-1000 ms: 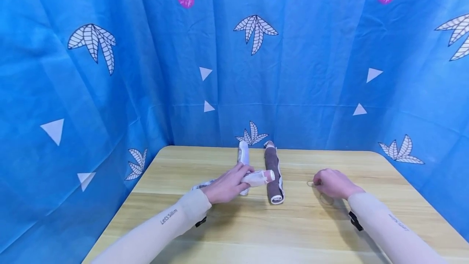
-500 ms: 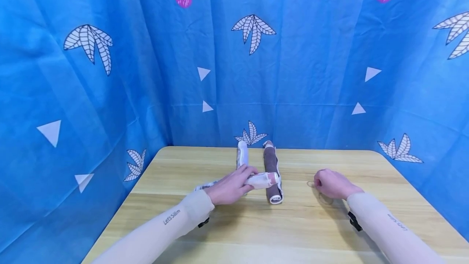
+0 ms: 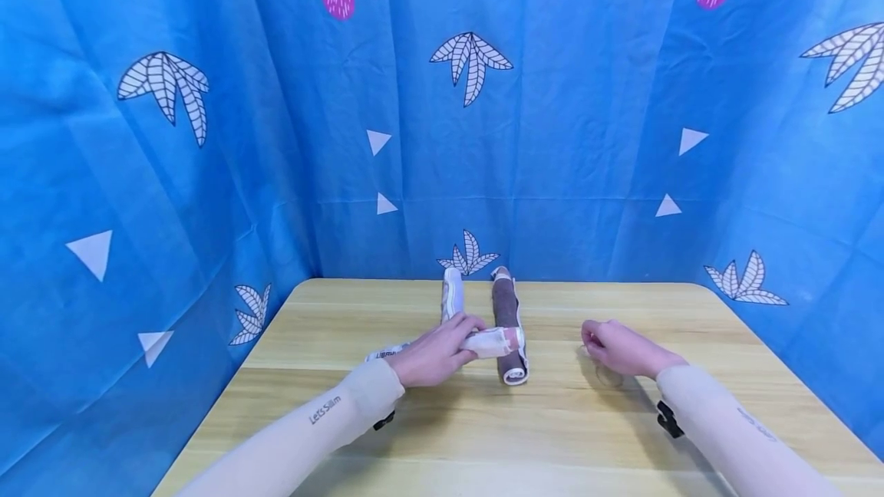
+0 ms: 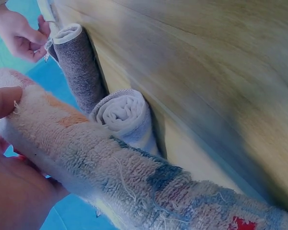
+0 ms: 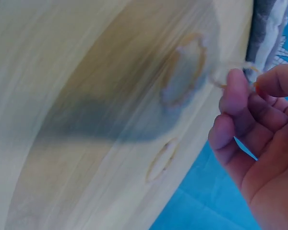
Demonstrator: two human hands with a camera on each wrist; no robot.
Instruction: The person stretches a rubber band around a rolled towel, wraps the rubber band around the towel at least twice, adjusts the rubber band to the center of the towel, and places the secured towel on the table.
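Note:
My left hand (image 3: 435,351) grips a rolled terry towel (image 4: 96,148), pale with orange, blue and red patches, held crosswise above two other rolls. In the head view one end reaches over a brown-grey rolled towel (image 3: 506,305). Behind the left hand lies a white rolled towel (image 3: 452,294), partly hidden. Off to the right, my right hand (image 3: 625,347) pinches a thin elastic band (image 5: 216,82) between thumb and forefinger, just above the tabletop. Below that hand, more thin bands lie on the wood: a larger-looking band (image 5: 167,84) and a smaller-looking band (image 5: 156,159).
The wooden table (image 3: 552,443) has rounded far corners. A blue patterned curtain (image 3: 580,113) hangs close behind its far edge and along the sides. Both forearms, in pale sleeves, cross the near edge.
The left hand has shifted slightly right with its rolled towel, whose end now covers more of the brown-grey roll. The right hand has lifted a little, still pinching the band.

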